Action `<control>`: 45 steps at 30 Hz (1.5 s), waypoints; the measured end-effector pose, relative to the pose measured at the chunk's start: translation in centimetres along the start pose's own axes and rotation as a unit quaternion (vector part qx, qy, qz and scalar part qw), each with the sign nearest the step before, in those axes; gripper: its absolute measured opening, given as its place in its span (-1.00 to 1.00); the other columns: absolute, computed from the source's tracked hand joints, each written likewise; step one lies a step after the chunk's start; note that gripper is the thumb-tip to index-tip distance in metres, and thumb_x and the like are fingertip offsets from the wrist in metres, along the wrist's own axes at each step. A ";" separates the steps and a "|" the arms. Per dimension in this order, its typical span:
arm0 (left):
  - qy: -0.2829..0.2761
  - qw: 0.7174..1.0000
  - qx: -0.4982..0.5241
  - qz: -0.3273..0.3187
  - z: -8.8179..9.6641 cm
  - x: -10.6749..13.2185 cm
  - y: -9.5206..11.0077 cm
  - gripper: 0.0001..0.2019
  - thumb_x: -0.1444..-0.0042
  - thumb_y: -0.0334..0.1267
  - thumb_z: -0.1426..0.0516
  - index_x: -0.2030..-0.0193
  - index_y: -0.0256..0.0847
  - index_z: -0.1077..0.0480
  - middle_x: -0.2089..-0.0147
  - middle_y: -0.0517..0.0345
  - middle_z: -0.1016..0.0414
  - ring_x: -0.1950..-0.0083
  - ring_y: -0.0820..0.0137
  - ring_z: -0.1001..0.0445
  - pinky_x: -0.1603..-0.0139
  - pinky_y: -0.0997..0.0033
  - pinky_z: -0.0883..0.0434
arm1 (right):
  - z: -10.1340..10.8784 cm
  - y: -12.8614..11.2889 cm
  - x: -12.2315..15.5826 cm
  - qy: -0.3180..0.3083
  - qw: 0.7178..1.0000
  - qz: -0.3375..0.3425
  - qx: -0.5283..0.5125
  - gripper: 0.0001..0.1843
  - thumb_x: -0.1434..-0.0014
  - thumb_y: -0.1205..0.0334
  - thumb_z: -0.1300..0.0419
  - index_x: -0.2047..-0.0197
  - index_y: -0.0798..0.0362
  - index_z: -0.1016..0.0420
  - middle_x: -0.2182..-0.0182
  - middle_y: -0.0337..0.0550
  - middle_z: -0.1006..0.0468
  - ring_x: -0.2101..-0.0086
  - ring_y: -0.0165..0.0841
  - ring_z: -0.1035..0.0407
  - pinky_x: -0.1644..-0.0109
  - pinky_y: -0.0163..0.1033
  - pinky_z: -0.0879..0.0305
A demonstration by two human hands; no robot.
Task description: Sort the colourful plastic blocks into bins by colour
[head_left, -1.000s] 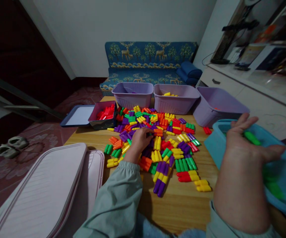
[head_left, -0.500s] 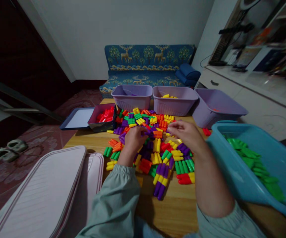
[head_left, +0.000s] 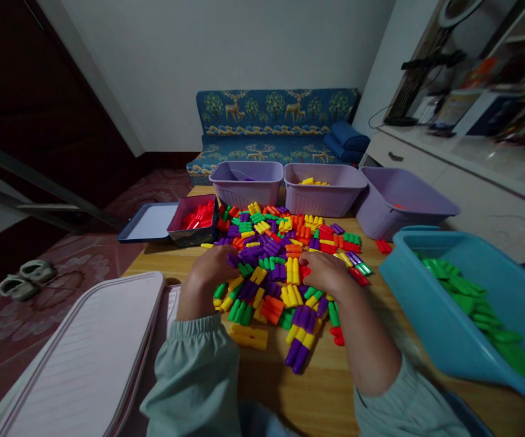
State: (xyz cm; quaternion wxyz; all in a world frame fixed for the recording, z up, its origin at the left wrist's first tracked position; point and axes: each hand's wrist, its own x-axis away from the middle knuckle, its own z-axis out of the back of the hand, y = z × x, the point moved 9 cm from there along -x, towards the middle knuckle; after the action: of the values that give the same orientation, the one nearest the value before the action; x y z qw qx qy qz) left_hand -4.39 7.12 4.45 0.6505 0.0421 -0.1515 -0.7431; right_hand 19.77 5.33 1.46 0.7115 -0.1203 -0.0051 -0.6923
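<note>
Lying in a big, bright heap, the plastic building pieces cover the middle of the wooden table. The left hand bends its fingers down by a purple piece on the heap's left side. The right hand is at a red piece (I cannot tell if either hand grips anything). To the right, a blue tub holds green pieces. Three purple bins stand along the far side.

Room above blocks, bins beyond
</note>
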 end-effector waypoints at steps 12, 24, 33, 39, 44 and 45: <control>0.013 0.978 0.208 0.002 -2.3 -1.8 1.7 -0.62 0.05 -0.22 -0.25 0.04 -0.24 -0.52 0.25 0.06 -0.57 0.28 0.32 -0.51 0.31 0.45 -0.39 | 0.0 1.9 -1.0 0.059 0.985 -0.061 -0.148 -0.75 0.14 0.33 -0.24 0.30 0.01 -0.58 0.34 -0.19 -0.61 0.32 -0.33 -0.44 0.31 -0.33 -0.21; -0.101 0.759 0.634 -0.106 -5.3 -2.8 7.6 -0.50 0.19 -0.42 -0.33 0.01 -0.27 -0.47 0.01 -0.14 -0.52 -0.02 0.20 -0.47 -0.02 0.19 -0.40 | -1.7 -0.6 -1.8 0.048 0.639 -0.028 -0.767 -0.78 0.08 0.14 -0.36 0.42 0.08 -0.49 0.35 -0.18 -0.53 0.33 -0.41 -0.42 0.28 -0.28 -0.49; 0.027 0.958 0.278 -0.062 -1.3 -1.8 4.0 -0.67 0.09 -0.39 -0.21 0.11 -0.31 -0.55 0.19 -0.09 -0.59 0.17 0.19 -0.54 0.18 0.31 -0.41 | -1.4 0.0 -1.8 0.086 0.691 -0.034 -0.717 -0.58 0.35 0.26 -0.43 0.31 0.12 -0.54 0.45 -0.19 -0.56 0.48 -0.43 -0.41 0.46 -0.36 -0.35; -0.036 0.997 0.062 -0.034 -0.8 -0.2 1.8 -0.67 0.20 -0.28 -0.30 0.19 -0.17 -0.58 0.23 0.04 -0.61 0.21 0.23 -0.54 0.27 0.42 -0.36 | -0.6 1.3 -1.5 0.103 0.769 -0.077 -0.626 -0.70 0.26 0.12 -0.33 0.44 0.13 -0.49 0.56 -0.21 -0.50 0.58 -0.48 -0.28 0.59 -0.41 -0.08; -0.044 0.994 0.049 -0.083 -2.9 -1.0 3.6 -0.59 0.23 -0.38 -0.28 0.13 -0.14 -0.56 0.15 0.05 -0.60 0.14 0.21 -0.53 0.25 0.41 -0.35 | -0.4 -0.5 -1.4 0.033 0.828 0.001 -0.560 -0.70 0.12 0.08 -0.26 0.36 0.15 -0.52 0.55 -0.23 -0.49 0.53 -0.44 -0.31 0.50 -0.38 -0.13; -0.039 0.994 0.057 -0.087 -3.2 -1.2 3.8 -0.60 0.22 -0.40 -0.26 0.14 -0.14 -0.56 0.16 0.05 -0.60 0.15 0.21 -0.54 0.25 0.42 -0.36 | -0.4 -1.3 -1.3 0.012 0.841 0.037 -0.540 -0.70 0.08 0.08 -0.25 0.35 0.15 -0.53 0.53 -0.23 -0.50 0.50 -0.44 -0.33 0.47 -0.37 -0.16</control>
State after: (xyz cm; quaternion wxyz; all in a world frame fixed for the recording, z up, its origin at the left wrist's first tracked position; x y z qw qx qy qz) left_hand 0.28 7.36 2.29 0.5735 0.0633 -0.2141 -0.7882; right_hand 18.34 6.53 1.10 0.5589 -0.4773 0.3829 -0.5596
